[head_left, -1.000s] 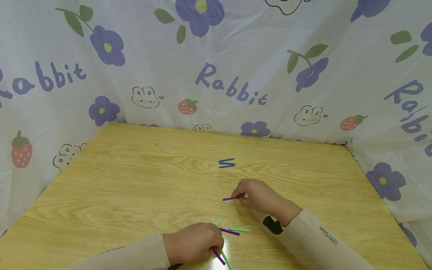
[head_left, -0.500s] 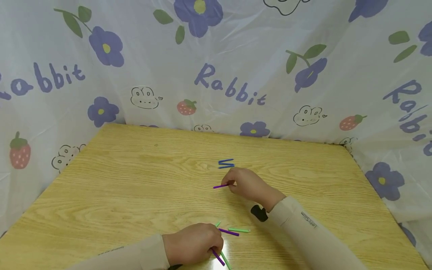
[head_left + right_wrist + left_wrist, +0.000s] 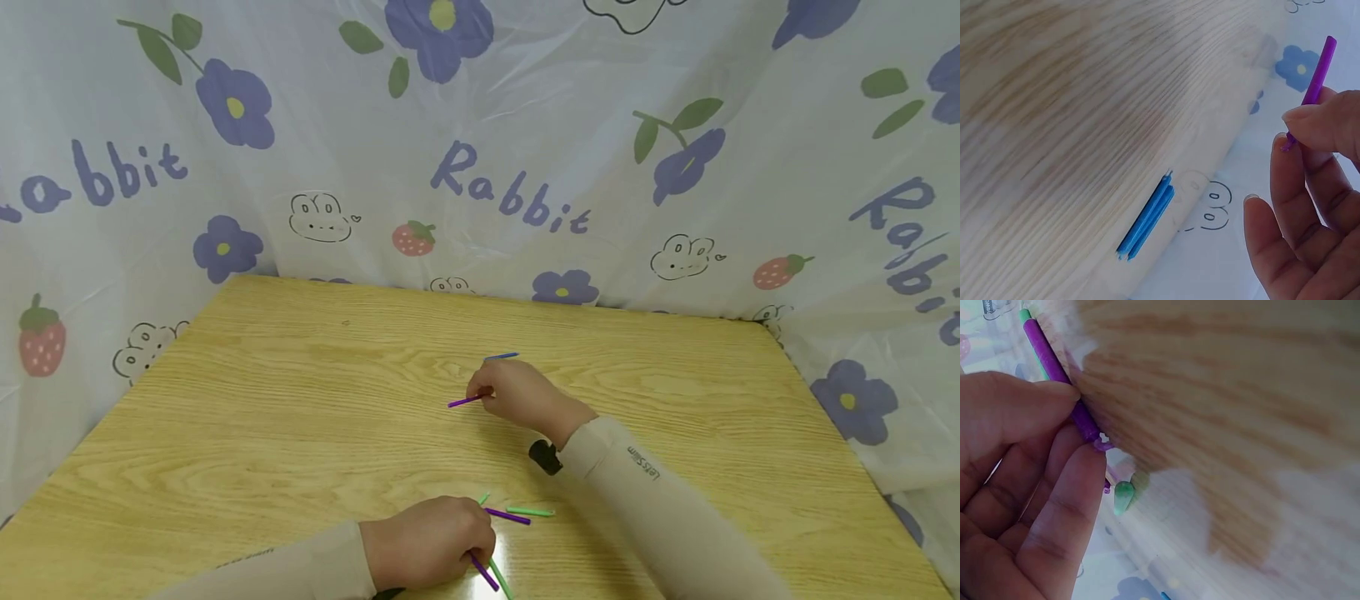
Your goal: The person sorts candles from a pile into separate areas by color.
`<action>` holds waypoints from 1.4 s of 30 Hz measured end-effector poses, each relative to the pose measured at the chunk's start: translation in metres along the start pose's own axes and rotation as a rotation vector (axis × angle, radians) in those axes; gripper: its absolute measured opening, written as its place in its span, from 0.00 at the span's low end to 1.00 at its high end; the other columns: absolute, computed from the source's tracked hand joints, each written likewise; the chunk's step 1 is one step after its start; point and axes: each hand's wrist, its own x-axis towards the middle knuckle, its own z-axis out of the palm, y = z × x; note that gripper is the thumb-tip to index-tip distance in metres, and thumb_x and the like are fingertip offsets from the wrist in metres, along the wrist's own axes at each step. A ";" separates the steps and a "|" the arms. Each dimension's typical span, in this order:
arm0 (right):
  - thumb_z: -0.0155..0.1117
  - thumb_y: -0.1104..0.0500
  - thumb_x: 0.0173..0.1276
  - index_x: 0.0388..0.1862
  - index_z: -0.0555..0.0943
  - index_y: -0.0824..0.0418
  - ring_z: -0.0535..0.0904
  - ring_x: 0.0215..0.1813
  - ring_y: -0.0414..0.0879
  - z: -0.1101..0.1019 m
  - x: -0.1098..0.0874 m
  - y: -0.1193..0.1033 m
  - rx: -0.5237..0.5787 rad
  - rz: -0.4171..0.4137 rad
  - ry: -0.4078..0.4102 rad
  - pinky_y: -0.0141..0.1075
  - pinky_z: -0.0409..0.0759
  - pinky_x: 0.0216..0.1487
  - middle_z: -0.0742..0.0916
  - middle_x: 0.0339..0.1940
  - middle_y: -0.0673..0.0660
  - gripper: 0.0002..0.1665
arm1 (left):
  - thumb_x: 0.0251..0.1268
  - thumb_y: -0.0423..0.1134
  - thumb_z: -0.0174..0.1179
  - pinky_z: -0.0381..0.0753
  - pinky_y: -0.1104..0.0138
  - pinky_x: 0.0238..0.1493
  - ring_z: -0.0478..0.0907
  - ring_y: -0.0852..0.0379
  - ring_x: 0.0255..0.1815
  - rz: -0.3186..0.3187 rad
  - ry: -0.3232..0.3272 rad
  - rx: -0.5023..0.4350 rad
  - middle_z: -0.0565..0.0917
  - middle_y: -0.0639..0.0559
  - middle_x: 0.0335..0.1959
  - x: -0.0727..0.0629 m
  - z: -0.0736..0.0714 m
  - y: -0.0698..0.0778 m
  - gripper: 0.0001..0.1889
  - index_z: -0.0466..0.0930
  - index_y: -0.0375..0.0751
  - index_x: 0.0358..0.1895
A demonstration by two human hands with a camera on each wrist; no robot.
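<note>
My right hand (image 3: 525,400) pinches a thin purple candle (image 3: 1321,69) between thumb and finger, above the table. In the right wrist view, blue candles (image 3: 1147,215) lie side by side beyond it; the head view shows just one blue candle (image 3: 502,356), the hand covering the others. Near the front edge my left hand (image 3: 431,540) pinches another purple candle (image 3: 1054,359) by thumb and fingertips. A green candle (image 3: 501,579) lies close beside it; whether the fingers touch it I cannot tell. A loose purple candle (image 3: 508,517) and a green candle (image 3: 531,511) lie right of that hand.
Part of one more green candle (image 3: 483,498) shows behind the left hand. The wooden table (image 3: 300,375) runs back to a white curtain (image 3: 337,142) printed with flowers, rabbits and strawberries, which also stands along both sides.
My right hand has moved left and farther back with its purple candle, now covering most of the blue candles in the head view. The left hand stays in place.
</note>
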 end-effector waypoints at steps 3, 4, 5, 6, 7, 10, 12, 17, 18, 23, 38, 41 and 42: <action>0.63 0.69 0.64 0.40 0.87 0.60 0.79 0.40 0.44 0.003 0.007 -0.004 0.003 -0.003 -0.001 0.36 0.79 0.43 0.84 0.37 0.51 0.10 | 0.47 0.25 0.64 0.60 0.85 0.33 0.65 0.73 0.26 0.009 0.009 0.010 0.73 0.66 0.19 -0.001 0.001 -0.001 0.13 0.79 0.51 0.20; 0.63 0.69 0.64 0.40 0.87 0.60 0.79 0.41 0.44 0.005 0.010 -0.005 0.008 0.000 -0.004 0.36 0.78 0.43 0.84 0.38 0.51 0.10 | 0.48 0.25 0.64 0.60 0.85 0.33 0.65 0.73 0.26 0.009 0.009 0.007 0.73 0.66 0.19 -0.001 0.001 -0.001 0.13 0.79 0.51 0.20; 0.63 0.69 0.65 0.40 0.87 0.60 0.79 0.40 0.43 0.006 0.012 -0.006 0.013 0.004 -0.007 0.36 0.78 0.43 0.84 0.38 0.51 0.10 | 0.48 0.25 0.64 0.60 0.85 0.33 0.65 0.73 0.27 0.005 0.006 0.000 0.73 0.66 0.19 -0.002 0.001 -0.001 0.13 0.79 0.50 0.20; 0.62 0.69 0.65 0.40 0.86 0.60 0.78 0.40 0.43 0.007 0.015 -0.008 0.019 0.008 -0.011 0.35 0.78 0.43 0.84 0.38 0.51 0.10 | 0.48 0.25 0.64 0.60 0.85 0.33 0.65 0.73 0.27 0.006 0.007 -0.001 0.73 0.66 0.19 -0.002 0.001 -0.001 0.13 0.79 0.50 0.20; 0.62 0.69 0.65 0.40 0.86 0.59 0.78 0.40 0.43 0.008 0.017 -0.009 0.022 0.011 -0.015 0.35 0.78 0.43 0.84 0.38 0.51 0.10 | 0.49 0.25 0.64 0.61 0.85 0.33 0.65 0.74 0.27 0.002 0.003 -0.009 0.73 0.66 0.19 -0.002 0.001 -0.001 0.13 0.79 0.50 0.21; 0.62 0.69 0.65 0.40 0.86 0.58 0.78 0.41 0.42 0.011 0.024 -0.013 0.027 0.017 -0.027 0.33 0.77 0.42 0.84 0.38 0.51 0.10 | 0.50 0.25 0.63 0.61 0.85 0.33 0.65 0.74 0.27 -0.011 -0.011 -0.033 0.73 0.65 0.20 -0.002 0.000 -0.001 0.13 0.79 0.50 0.21; 0.62 0.69 0.66 0.40 0.87 0.58 0.78 0.41 0.42 0.013 0.028 -0.016 0.019 0.008 -0.030 0.33 0.77 0.43 0.84 0.38 0.51 0.10 | 0.51 0.25 0.63 0.62 0.85 0.34 0.66 0.74 0.28 -0.013 -0.012 -0.038 0.74 0.65 0.20 -0.002 0.000 -0.001 0.13 0.79 0.50 0.22; 0.61 0.69 0.66 0.39 0.87 0.58 0.78 0.42 0.43 0.017 0.038 -0.022 -0.016 -0.019 -0.039 0.33 0.77 0.43 0.85 0.38 0.51 0.10 | 0.50 0.25 0.64 0.62 0.85 0.35 0.67 0.74 0.28 -0.004 -0.001 -0.023 0.74 0.65 0.20 -0.004 -0.001 0.000 0.13 0.79 0.50 0.22; 0.61 0.69 0.66 0.39 0.87 0.58 0.78 0.41 0.42 0.017 0.040 -0.024 -0.022 -0.020 -0.045 0.32 0.76 0.43 0.84 0.38 0.51 0.10 | 0.51 0.25 0.64 0.62 0.85 0.35 0.67 0.74 0.29 -0.001 0.000 -0.020 0.74 0.65 0.20 -0.004 -0.001 0.000 0.12 0.79 0.50 0.22; 0.60 0.69 0.67 0.39 0.87 0.57 0.77 0.41 0.41 0.020 0.048 -0.032 -0.055 -0.023 -0.060 0.30 0.76 0.43 0.84 0.37 0.50 0.11 | 0.51 0.25 0.64 0.62 0.85 0.36 0.68 0.74 0.29 0.019 0.011 -0.012 0.74 0.65 0.20 -0.005 -0.001 -0.001 0.12 0.79 0.50 0.22; 0.61 0.68 0.66 0.36 0.87 0.55 0.76 0.40 0.39 0.032 0.065 -0.040 -0.139 -0.047 -0.068 0.28 0.74 0.44 0.84 0.36 0.47 0.11 | 0.54 0.28 0.64 0.63 0.85 0.37 0.69 0.74 0.31 0.011 0.001 0.002 0.75 0.66 0.22 -0.005 -0.002 0.001 0.11 0.80 0.51 0.23; 0.61 0.68 0.66 0.36 0.87 0.55 0.76 0.40 0.39 0.034 0.067 -0.043 -0.140 -0.049 -0.069 0.28 0.74 0.44 0.83 0.35 0.47 0.11 | 0.54 0.28 0.64 0.64 0.85 0.38 0.70 0.74 0.32 0.016 0.008 0.012 0.76 0.66 0.23 -0.005 -0.002 0.001 0.11 0.80 0.51 0.23; 0.61 0.68 0.66 0.35 0.87 0.55 0.76 0.40 0.39 0.034 0.067 -0.044 -0.143 -0.049 -0.068 0.28 0.74 0.44 0.83 0.35 0.47 0.11 | 0.53 0.28 0.64 0.64 0.85 0.38 0.70 0.74 0.32 0.017 0.012 0.019 0.76 0.66 0.23 -0.005 -0.002 0.001 0.11 0.80 0.51 0.23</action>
